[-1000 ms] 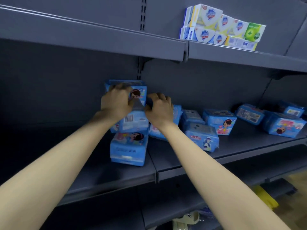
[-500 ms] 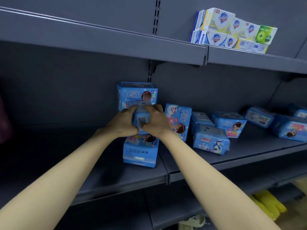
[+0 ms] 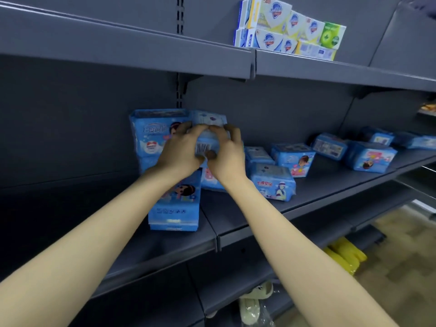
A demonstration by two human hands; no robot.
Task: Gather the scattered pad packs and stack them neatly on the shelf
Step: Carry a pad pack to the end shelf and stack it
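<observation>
Gripping one pad pack (image 3: 207,120) between your left hand (image 3: 181,149) and right hand (image 3: 227,154), fingers curled round it, above the shelf (image 3: 306,199) beside the upright pack (image 3: 151,138). Risk: release it tilted and it slides off, toppling that neighbour.

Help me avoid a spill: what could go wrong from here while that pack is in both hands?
The left hand and right hand grip the raised pack right beside the upright pack; a bump might tip it. The front pack lies near the shelf edge beneath the left forearm, which could brush it off.
</observation>
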